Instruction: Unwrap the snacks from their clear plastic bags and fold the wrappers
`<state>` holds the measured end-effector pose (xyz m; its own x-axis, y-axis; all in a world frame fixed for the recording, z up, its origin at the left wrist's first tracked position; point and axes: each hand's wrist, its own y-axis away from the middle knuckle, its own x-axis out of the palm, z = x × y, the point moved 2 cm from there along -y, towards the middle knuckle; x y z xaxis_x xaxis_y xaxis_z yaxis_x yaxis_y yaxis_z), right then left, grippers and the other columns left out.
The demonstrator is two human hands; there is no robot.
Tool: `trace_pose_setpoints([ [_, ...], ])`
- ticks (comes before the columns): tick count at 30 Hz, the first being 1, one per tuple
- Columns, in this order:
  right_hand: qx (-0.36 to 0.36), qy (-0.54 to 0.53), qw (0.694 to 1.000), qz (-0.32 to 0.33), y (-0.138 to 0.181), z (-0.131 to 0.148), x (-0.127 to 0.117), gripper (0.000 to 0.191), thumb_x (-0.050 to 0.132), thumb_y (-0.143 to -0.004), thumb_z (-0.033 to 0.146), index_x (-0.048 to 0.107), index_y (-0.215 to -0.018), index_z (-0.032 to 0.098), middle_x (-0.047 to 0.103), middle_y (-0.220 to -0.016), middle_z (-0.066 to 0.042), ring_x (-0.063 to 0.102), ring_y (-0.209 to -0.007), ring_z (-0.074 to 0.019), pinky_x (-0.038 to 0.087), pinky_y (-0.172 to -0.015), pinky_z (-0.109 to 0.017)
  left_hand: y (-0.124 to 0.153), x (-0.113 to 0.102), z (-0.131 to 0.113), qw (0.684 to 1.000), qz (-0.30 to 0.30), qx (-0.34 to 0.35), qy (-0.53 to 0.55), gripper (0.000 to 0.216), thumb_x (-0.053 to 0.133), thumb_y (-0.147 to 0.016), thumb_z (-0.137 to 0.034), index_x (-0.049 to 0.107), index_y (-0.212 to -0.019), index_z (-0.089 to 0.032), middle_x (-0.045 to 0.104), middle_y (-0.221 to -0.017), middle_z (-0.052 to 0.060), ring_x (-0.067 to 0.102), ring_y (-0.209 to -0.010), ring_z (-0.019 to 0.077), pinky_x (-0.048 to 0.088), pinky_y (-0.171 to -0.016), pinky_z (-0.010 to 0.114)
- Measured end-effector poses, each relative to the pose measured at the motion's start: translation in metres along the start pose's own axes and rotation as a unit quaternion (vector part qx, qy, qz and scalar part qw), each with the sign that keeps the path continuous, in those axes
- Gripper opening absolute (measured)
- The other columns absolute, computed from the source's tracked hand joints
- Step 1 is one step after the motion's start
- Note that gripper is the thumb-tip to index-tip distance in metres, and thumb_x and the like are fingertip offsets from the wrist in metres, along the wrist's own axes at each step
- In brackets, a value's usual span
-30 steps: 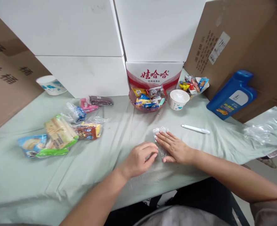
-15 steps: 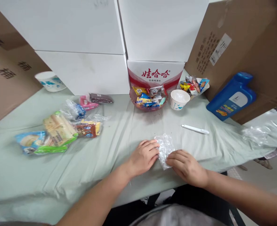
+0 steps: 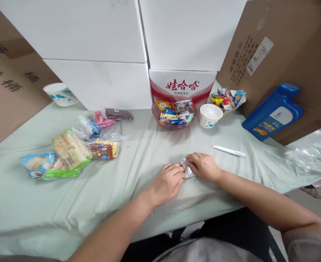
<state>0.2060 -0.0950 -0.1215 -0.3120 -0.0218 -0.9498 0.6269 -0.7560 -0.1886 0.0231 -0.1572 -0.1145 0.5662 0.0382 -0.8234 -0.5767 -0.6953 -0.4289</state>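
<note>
Plastic (image 3: 188,171), clear and crumpled, lies between left hand (image 3: 169,182) and right hand (image 3: 204,167), both curled and touching it; whether either grips, I can't quite tell.

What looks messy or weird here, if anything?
The pale green fabric tablecloth looks rumpled, creased instead of lying flat. There's a faint dark smudge on it, in front of the round reddish see-through bowl; I can't tell what made it.

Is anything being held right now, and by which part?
Clear plastic, touched at its left edge by the left hand and its upper right by the right hand; whether it's gripped, I can't tell.
</note>
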Motion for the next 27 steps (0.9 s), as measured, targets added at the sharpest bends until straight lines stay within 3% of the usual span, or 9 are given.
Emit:
trace_pose_setpoints([
  [3,-0.012,0.017,1.0,-0.019,0.004,0.004,0.003,0.018,0.047,-0.096,0.025,0.06,-0.105,0.016,0.069,-0.089,-0.007,0.065,-0.079,-0.0194,0.044,-0.069,-0.029,0.0,-0.002,-0.003,0.999,-0.039,0.01,-0.002,0.026,0.044,-0.09,-0.011,0.063,-0.107,-0.017,0.065,-0.113,0.01,0.058,-0.114,0.0233,0.051,-0.096,0.041],
  [9,0.019,0.083,0.994,-0.061,-0.002,-0.013,-0.012,0.023,0.052,-0.092,0.024,0.06,-0.112,0.015,0.065,-0.1,-0.013,0.058,-0.092,-0.0259,0.046,-0.079,-0.037,0.001,0.004,-0.003,0.997,0.066,0.009,-0.041,0.024,0.054,-0.088,-0.017,0.062,-0.111,-0.021,0.063,-0.12,0.007,0.052,-0.126,0.0263,0.041,-0.105,0.048],
  [11,0.04,0.101,0.989,-0.099,-0.002,-0.018,-0.023,0.021,0.052,-0.091,0.021,0.062,-0.109,0.016,0.063,-0.11,-0.016,0.055,-0.102,-0.0291,0.046,-0.085,-0.042,0.001,0.005,-0.002,0.996,0.078,0.003,-0.036,0.025,0.056,-0.088,-0.017,0.061,-0.112,-0.022,0.063,-0.122,0.007,0.051,-0.127,0.0256,0.04,-0.106,0.047],
  [13,-0.002,0.068,0.992,-0.111,0.001,-0.015,-0.028,0.021,0.053,-0.092,0.023,0.062,-0.11,0.017,0.061,-0.119,-0.016,0.052,-0.112,-0.0297,0.045,-0.092,-0.045,0.001,0.006,-0.002,0.997,0.073,0.005,-0.035,0.025,0.056,-0.088,-0.017,0.061,-0.111,-0.022,0.062,-0.124,0.007,0.051,-0.127,0.0259,0.041,-0.105,0.048],
  [16,-0.133,-0.021,0.99,-0.05,0.014,0.004,-0.02,0.029,0.057,-0.091,0.029,0.06,-0.117,0.017,0.062,-0.125,-0.013,0.051,-0.122,-0.0262,0.044,-0.1,-0.043,0.0,0.004,-0.002,0.999,0.028,0.011,-0.025,0.018,0.054,-0.088,-0.015,0.063,-0.103,-0.021,0.067,-0.114,0.006,0.057,-0.12,0.0249,0.044,-0.101,0.046],
  [20,-0.171,-0.045,0.984,-0.036,0.024,0.01,-0.009,0.02,0.05,-0.096,0.022,0.063,-0.11,0.018,0.068,-0.116,-0.01,0.06,-0.111,-0.0217,0.05,-0.094,-0.039,-0.002,-0.01,0.003,0.991,-0.121,-0.05,-0.022,0.015,0.049,-0.089,-0.011,0.062,-0.09,-0.019,0.07,-0.093,0.005,0.065,-0.099,0.0219,0.049,-0.092,0.042],
  [22,-0.187,-0.036,0.98,-0.063,0.017,-0.003,-0.019,0.02,0.046,-0.097,0.019,0.065,-0.105,0.019,0.071,-0.108,-0.009,0.063,-0.102,-0.0196,0.053,-0.088,-0.036,-0.001,-0.015,0.005,0.984,-0.161,-0.076,-0.024,0.013,0.049,-0.089,-0.012,0.061,-0.089,-0.018,0.069,-0.091,0.006,0.064,-0.093,0.0215,0.05,-0.086,0.041],
  [24,-0.184,-0.01,0.975,-0.126,0.0,-0.027,-0.043,0.021,0.045,-0.097,0.018,0.065,-0.106,0.02,0.071,-0.106,-0.009,0.063,-0.102,-0.0205,0.053,-0.087,-0.036,-0.001,-0.014,0.006,0.984,-0.155,-0.081,-0.021,0.013,0.049,-0.089,-0.012,0.06,-0.086,-0.018,0.068,-0.088,0.005,0.064,-0.087,0.0208,0.051,-0.081,0.04],
  [27,-0.086,0.048,0.954,-0.283,-0.04,-0.075,-0.089,0.019,0.049,-0.095,0.024,0.066,-0.103,0.021,0.07,-0.108,-0.012,0.062,-0.105,-0.0237,0.05,-0.092,-0.041,0.0,-0.006,0.005,0.99,-0.122,-0.072,-0.016,0.014,0.049,-0.088,-0.013,0.06,-0.083,-0.018,0.067,-0.085,0.005,0.062,-0.086,0.0211,0.051,-0.079,0.04],
])
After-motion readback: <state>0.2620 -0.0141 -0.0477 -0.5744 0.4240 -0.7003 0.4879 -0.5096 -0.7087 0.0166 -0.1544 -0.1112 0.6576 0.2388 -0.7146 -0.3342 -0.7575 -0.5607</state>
